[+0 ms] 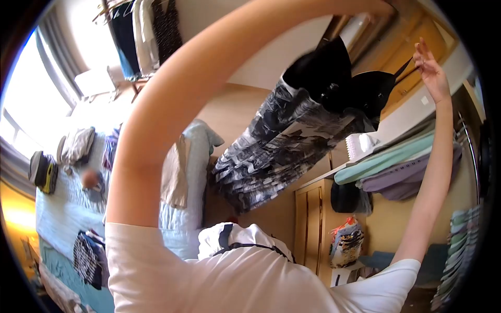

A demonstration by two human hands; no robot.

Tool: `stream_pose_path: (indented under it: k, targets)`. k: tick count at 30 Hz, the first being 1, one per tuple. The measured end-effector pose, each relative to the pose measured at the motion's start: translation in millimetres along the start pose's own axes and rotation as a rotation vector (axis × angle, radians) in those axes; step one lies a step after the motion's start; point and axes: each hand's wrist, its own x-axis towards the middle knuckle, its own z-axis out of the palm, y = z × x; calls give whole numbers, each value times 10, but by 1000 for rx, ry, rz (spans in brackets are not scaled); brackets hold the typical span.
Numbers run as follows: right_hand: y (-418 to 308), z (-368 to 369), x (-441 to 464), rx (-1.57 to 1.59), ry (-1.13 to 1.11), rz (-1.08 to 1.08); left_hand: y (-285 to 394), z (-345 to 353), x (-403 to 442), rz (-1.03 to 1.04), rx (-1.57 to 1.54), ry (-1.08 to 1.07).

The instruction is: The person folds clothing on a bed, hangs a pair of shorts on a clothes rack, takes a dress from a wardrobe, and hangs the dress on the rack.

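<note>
A dress (292,135) hangs at a slant in front of me, with a black strapped top and a pleated skirt in a black, grey and white pattern. My right hand (432,70), raised at the right, pinches one of its thin black straps while some fingers point upward. Across the top of the view arches my left arm, ending in my left hand (380,8) at the upper edge, above the dress. That hand is blurred and partly cut off, so its grip does not show.
A bed (68,208) with blue bedding and several folded clothes lies at the left. Behind it, garments hang on a rack (117,6). On the right are hanging mint and purple clothes (396,172), a wooden cabinet (308,219) and a patterned bag (347,245).
</note>
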Motion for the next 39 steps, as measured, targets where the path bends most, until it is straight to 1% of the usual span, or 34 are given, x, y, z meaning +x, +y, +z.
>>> stream_pose_path:
  k: [1, 2, 4, 5, 6, 7, 8, 9, 10, 11, 12, 13, 14, 15, 16, 18, 19, 20, 21, 22, 23, 24, 26, 28, 29, 30, 32, 33, 34, 36, 38, 39]
  targets:
    - [-11, 207, 255, 113, -170, 140, 37, 37, -26, 102, -17, 2]
    - [59, 321, 403, 115, -188, 146, 252, 58, -5, 10, 306, -117]
    - [171, 596, 520, -66, 608, -52, 309, 250, -66, 160, 403, 51]
    - [287, 1363, 675, -238, 631, -116, 274, 307, -95, 160, 411, 57]
    - [232, 1272, 760, -245, 622, -118, 241, 360, -124, 167, 476, 385]
    - [146, 1082, 885, -344, 101, -57, 207, 398, -154, 174, 534, 715]
    - [80, 983, 967, -429, -424, 8, 168, 396, -205, 181, 541, 725]
    - [124, 1093, 971, -660, -260, -126, 123, 383, -261, -81, 499, 559]
    - [105, 1165, 1031, -668, -265, -133, 85, 379, -284, -338, 447, 386]
    - [87, 1224, 1093, -699, -277, -125, 60, 383, -245, -623, 237, 142]
    - [84, 1278, 1138, -727, -289, -118, 6, 359, -191, -620, 244, 146]
    - [81, 1338, 1142, -680, -243, -88, -51, 325, -140, -576, 40, -91]
    - [59, 1317, 1146, -676, -246, -93, -15, 266, -107, -525, -163, -328]
    - [38, 1261, 1164, -782, -176, -94, 47, 251, -89, -529, -157, -330]
    - [27, 1195, 1172, -886, -102, -93, 125, 260, -72, -565, -66, -203]
    - [43, 1034, 1130, -857, -112, -131, 295, 245, -43, -620, 117, 58]
    - [107, 944, 1092, -883, -11, -236, 206, 642, 238, -830, 473, 754]
    - [136, 894, 1046, -904, 94, -338, 34, 688, 185, -825, 477, 757]
    - [145, 1250, 961, -930, 104, -335, -163, 730, 55, -721, 439, 460]
    - [72, 1394, 969, -931, 106, -343, -250, 761, -1, -607, 399, 166]
    - [-12, 1474, 958, -908, -153, -186, -234, 788, 23, -600, 402, 163]
    - [-73, 1513, 932, -873, -409, -26, -202, 813, 43, -633, 361, 112]
    - [-149, 1454, 854, -901, -423, -33, -137, 872, 78, -697, 278, 6]
    - [-249, 1235, 801, -1021, -379, -127, -91, 950, 130, -758, 192, -106]
    - [-233, 1170, 798, -1051, -381, -144, -133, 954, 176, -802, 130, -124]
    - [-160, 1104, 795, -1049, -377, -143, -166, 972, 190, -802, 129, -128]
    - [37, 1034, 795, -1048, -241, -405, -228, 972, 193, -720, 102, 62]
    - [64, 1067, 731, -1113, -148, -356, -293, 949, 209, -724, 54, 72]
    - [249, 1105, 637, -995, 18, -508, -361, 936, 227, -747, 71, 80]
    - [503, 612, 647, -1224, 463, -433, -511, 902, 247, -907, 123, 138]
    - [759, 824, 621, -1211, 601, -586, -752, 965, 269, -929, 91, 167]
    - [849, 868, 676, -1014, 461, -482, -881, 993, 305, -958, 49, 187]
